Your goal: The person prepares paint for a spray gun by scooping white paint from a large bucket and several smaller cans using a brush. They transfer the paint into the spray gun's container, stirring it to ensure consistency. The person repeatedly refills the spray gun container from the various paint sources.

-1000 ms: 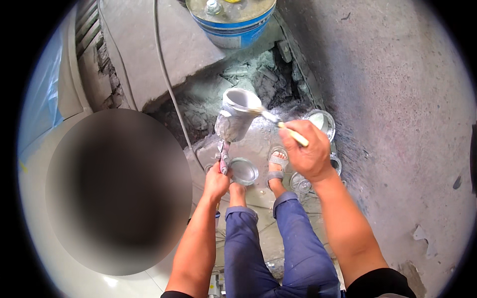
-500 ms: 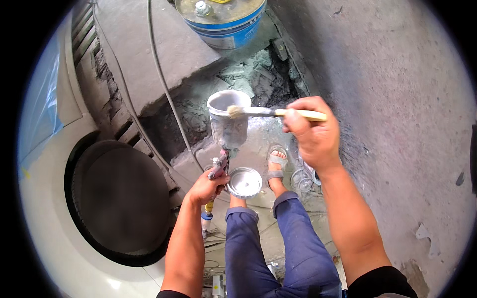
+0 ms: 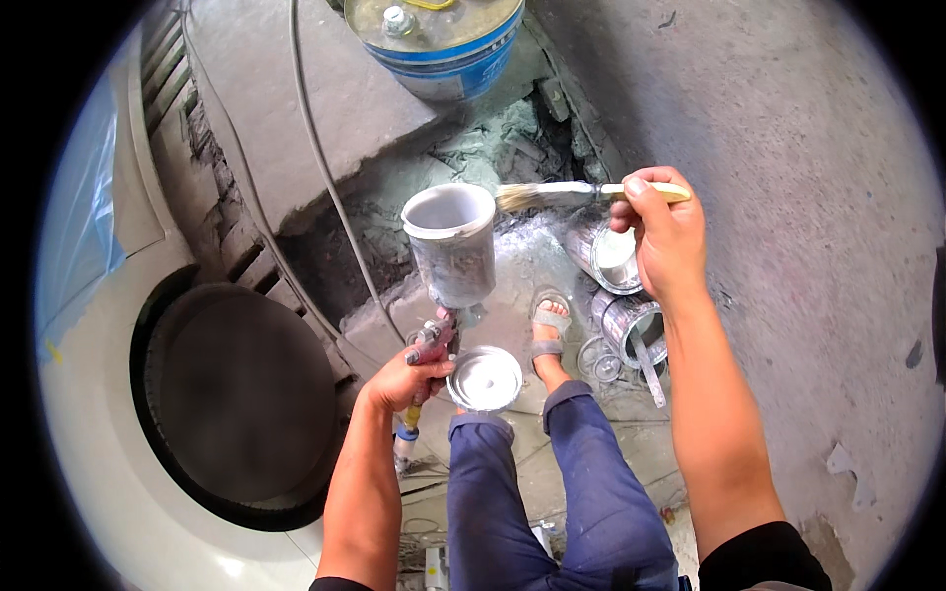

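Your left hand (image 3: 402,382) is wrapped around a spray gun (image 3: 430,345), its open-topped cup (image 3: 455,264) just beyond that grip and a round lid (image 3: 484,379) right beside it. Your right hand (image 3: 668,231) pinches a paintbrush (image 3: 572,191), bristles (image 3: 518,196) near the cup's rim. Nearer you, two cans (image 3: 594,253); beyond both hands, a blue pail (image 3: 440,75).

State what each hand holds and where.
Right hand: brush, by its handle. Left hand: spray gun, by its grip, and apparently a lid, by its rim.
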The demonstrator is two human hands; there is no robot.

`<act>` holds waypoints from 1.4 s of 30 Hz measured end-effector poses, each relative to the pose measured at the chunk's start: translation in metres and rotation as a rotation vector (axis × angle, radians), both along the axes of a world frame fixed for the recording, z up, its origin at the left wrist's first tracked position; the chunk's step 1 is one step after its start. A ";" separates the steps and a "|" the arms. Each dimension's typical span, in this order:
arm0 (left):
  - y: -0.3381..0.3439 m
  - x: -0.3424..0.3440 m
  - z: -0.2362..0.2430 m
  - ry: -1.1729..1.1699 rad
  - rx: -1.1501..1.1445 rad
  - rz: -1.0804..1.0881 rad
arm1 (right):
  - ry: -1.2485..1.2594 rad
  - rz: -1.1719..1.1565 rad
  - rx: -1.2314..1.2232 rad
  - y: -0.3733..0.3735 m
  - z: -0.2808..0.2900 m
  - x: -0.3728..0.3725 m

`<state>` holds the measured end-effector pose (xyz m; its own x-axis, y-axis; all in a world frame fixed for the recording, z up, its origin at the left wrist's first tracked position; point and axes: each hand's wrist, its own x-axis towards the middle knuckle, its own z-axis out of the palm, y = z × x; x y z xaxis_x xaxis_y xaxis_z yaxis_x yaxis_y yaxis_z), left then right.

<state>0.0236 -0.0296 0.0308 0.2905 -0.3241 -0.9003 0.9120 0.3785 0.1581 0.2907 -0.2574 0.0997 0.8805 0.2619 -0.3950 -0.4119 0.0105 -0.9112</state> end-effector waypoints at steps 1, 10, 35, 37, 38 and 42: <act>0.000 -0.002 -0.001 -0.004 0.001 0.007 | -0.001 0.053 0.092 0.005 0.005 -0.004; -0.021 -0.006 -0.021 -0.239 0.436 -0.093 | -0.197 0.184 -0.276 0.002 0.038 0.021; -0.060 0.023 -0.021 -0.422 0.945 -0.591 | -0.876 1.296 -0.504 0.079 0.079 0.055; -0.060 0.023 -0.021 -0.464 0.965 -0.593 | -0.904 1.230 -0.544 0.087 0.072 0.069; -0.061 0.022 -0.021 -0.482 0.971 -0.582 | -0.866 1.161 -0.585 0.090 0.071 0.074; -0.065 0.013 -0.025 -0.499 1.002 -0.561 | -0.645 1.121 -0.429 0.087 0.086 0.062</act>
<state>0.0367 -0.0951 0.0053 0.7142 0.2498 -0.6539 0.6664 -0.5286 0.5259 0.3530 -0.1702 0.1860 0.3355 0.9139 -0.2285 0.4839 -0.3754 -0.7905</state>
